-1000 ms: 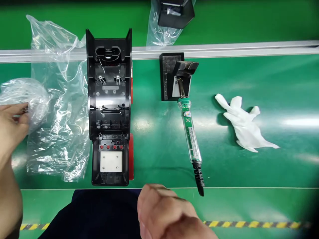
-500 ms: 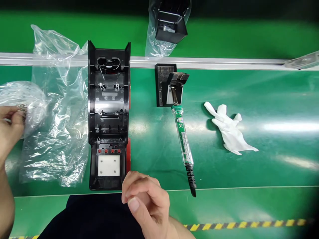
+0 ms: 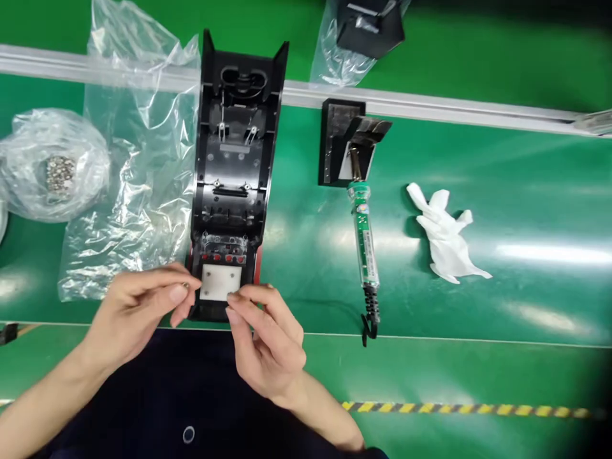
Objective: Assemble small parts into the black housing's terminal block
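A long black plastic housing (image 3: 234, 172) lies open-side up on the green worktop (image 3: 526, 191), its far end crossing a metal rail (image 3: 454, 111) and its near end, with a white square plate (image 3: 220, 282) and a row of red dots, just in front of the person. Both hands meet at that near end: the left hand (image 3: 138, 306) has thumb and forefinger pinched together on something tiny and metallic, too small to identify, beside the plate's left edge; the right hand (image 3: 268, 341) has its fingers (image 3: 234, 298) loosely curled, their tips touching the housing's near right corner, with nothing visibly held. Left of the housing lies a crumpled clear plastic bag (image 3: 134, 191), and farther left a second bag holding small metal parts (image 3: 60, 173). To the right, well apart from the housing, a green-handled soldering iron (image 3: 366, 248) rests with its tip in a black stand (image 3: 347, 143) near the rail. A white glove (image 3: 447, 236) lies crumpled farther right. Beyond the rail, a black part sits in a clear bag (image 3: 368, 29).
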`<state>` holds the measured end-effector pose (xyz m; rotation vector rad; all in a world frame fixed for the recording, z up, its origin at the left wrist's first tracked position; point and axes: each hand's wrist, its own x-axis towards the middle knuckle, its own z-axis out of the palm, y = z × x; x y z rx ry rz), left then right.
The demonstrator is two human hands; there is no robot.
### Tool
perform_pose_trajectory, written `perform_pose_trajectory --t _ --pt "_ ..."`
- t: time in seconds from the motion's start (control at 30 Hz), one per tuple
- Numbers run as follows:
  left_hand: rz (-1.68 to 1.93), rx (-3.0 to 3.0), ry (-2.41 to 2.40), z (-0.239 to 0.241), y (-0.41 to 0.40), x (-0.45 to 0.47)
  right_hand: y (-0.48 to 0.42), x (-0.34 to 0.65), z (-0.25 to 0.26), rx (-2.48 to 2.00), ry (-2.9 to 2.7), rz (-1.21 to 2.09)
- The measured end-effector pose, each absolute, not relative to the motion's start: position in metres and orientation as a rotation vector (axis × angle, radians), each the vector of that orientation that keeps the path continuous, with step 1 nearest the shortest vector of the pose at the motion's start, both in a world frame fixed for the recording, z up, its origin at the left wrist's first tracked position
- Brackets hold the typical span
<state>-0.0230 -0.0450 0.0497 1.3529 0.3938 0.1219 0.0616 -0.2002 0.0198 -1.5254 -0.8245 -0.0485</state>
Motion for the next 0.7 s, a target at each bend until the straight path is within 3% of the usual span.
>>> perform_pose_trajectory --t 0.13,0.47,0.7 --pt "0.045 0.990 0.458 0.047 -0.060 -0.011 -0.191 0.060 0.024 -1.500 -0.787 -0.062" --pt "0.032 0.995 0.449 0.043 -0.062 -0.016 -0.181 0.055 0.019 -1.490 -0.803 -0.092" --pt "0.042 1.047 0.523 0.042 -0.076 -0.022 -0.184 0.059 0.016 -1.659 -0.966 -0.313"
